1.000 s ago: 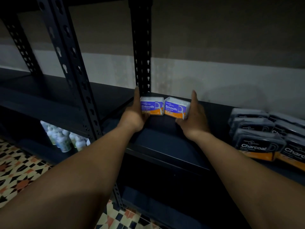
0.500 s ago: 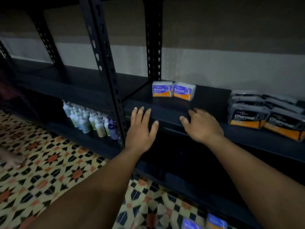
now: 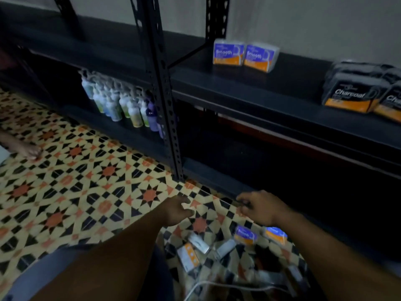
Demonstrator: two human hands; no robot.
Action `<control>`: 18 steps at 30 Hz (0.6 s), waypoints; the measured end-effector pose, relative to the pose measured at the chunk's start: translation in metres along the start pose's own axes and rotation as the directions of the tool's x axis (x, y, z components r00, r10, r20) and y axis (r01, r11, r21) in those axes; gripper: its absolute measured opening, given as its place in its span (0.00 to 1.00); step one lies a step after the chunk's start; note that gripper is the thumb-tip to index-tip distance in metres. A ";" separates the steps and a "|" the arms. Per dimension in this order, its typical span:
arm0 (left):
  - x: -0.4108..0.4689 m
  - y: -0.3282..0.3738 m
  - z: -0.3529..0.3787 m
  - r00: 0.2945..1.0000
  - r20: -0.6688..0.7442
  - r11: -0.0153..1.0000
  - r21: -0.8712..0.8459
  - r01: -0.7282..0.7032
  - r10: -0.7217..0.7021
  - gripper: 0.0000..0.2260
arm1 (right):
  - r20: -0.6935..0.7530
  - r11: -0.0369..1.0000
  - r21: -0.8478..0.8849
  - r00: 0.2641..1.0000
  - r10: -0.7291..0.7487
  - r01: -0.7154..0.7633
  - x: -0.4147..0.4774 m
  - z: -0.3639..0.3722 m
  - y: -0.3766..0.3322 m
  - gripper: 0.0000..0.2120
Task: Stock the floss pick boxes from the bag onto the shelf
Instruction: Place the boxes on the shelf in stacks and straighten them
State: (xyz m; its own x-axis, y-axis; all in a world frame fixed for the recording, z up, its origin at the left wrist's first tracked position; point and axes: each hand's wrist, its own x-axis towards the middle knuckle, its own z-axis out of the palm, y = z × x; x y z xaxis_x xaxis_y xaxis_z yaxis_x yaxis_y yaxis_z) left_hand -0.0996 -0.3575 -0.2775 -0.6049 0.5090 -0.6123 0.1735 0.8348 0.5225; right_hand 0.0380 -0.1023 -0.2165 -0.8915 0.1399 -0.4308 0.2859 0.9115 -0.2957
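Two purple-and-orange "Smooth" floss pick boxes (image 3: 245, 55) stand side by side at the back of the dark shelf (image 3: 249, 94). Down on the tiled floor, several more boxes lie loose, among them purple "Smooth" boxes (image 3: 246, 235) and grey ones (image 3: 198, 243); a clear bag around them is hard to make out. My left hand (image 3: 175, 210) and my right hand (image 3: 258, 206) hover low above that pile, fingers loosely curled, holding nothing.
Black "Charcoal" floss boxes (image 3: 353, 94) are stacked at the shelf's right. Small bottles (image 3: 121, 105) crowd a lower shelf on the left. A perforated black upright (image 3: 162, 88) stands between them. Another person's foot (image 3: 30, 149) rests on the floor at far left.
My hands let go of the two "Smooth" boxes on the shelf, drew back over its front edge, and dropped toward the floor. My view tilted down onto the loose boxes.
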 end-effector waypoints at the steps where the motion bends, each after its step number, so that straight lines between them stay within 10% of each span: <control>1: 0.005 -0.003 0.005 1.000 0.010 0.999 -0.032 0.010 -0.010 0.30 | 0.063 0.999 0.030 0.998 0.024 -0.026 0.007 0.010 0.004 0.17; 18: 0.067 -0.002 0.101 0.993 0.101 0.995 -0.076 0.063 -0.055 0.13 | 0.198 0.923 0.232 0.944 0.264 -0.307 0.075 0.117 0.057 0.13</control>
State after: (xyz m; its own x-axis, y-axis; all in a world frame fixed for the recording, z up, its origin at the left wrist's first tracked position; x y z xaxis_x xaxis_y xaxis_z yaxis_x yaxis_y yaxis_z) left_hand -0.0616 -0.3043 -0.3796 -0.5320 0.4808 -0.6970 0.0759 0.8469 0.5263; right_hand 0.0279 -0.0848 -0.3652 -0.6968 0.2960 -0.6533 0.6187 0.7088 -0.3388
